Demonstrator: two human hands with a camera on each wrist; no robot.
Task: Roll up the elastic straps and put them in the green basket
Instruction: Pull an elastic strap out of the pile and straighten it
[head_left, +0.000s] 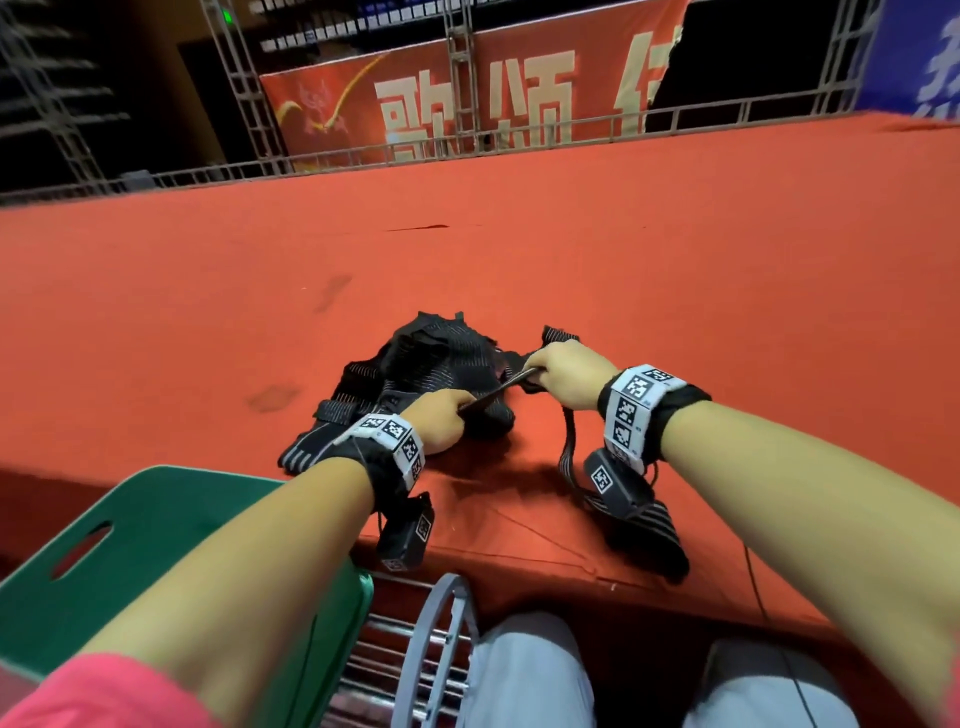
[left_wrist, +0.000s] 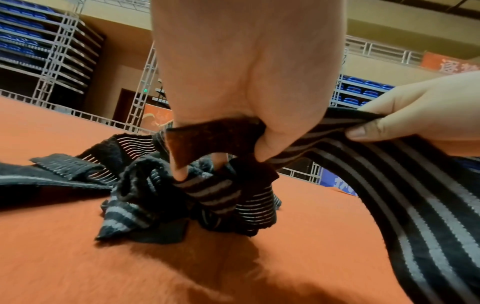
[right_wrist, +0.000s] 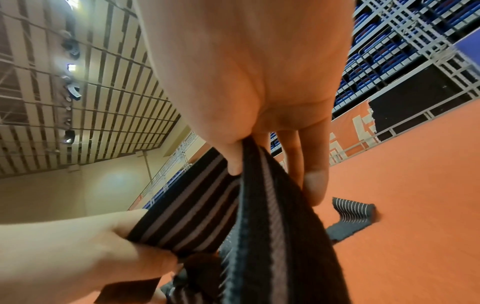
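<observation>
At the near edge of the red-covered desk (head_left: 675, 249), both hands work one striped elastic strap (head_left: 498, 395) pulled taut btwn them, just in front of the strap pile (head_left: 431, 358), which serves as landmark.

Left hand (head_left: 439, 415): fingers (left_wrist: 270, 142) curled, thumb and forefinger pinching the strap's end w/ its dark fuzzy patch, right above the near side of the pile. Right hand (head_left: 563, 376): just right of the pile, thumb (right_wrist: 233, 158) pressed on the strap's face, other fingers behind it, so pinching too. From the right hand the rest of the strap hangs down toward the person, runs along the desk and its far end (head_left: 649, 530) lies at the desk's near edge, partly over it.

Pile: black straps w/ grey stripes, tangled, several ends sticking out left and back; one loose end (right_wrist: 353, 211) lies flat on the cloth just right of it.

Green basket (head_left: 156, 519): below and left of the pile, off the desk's near edge, under the left forearm; rim w/ a slot handle shows, inside mostly hidden by the arm.

Room: wide bare red cloth beyond, left and right of the pile, up to a metal railing (head_left: 519, 140) along the desk's far edge. Near side is tight: desk edge, basket, a grey wire frame (head_left: 441, 623) beside the person's knees.
</observation>
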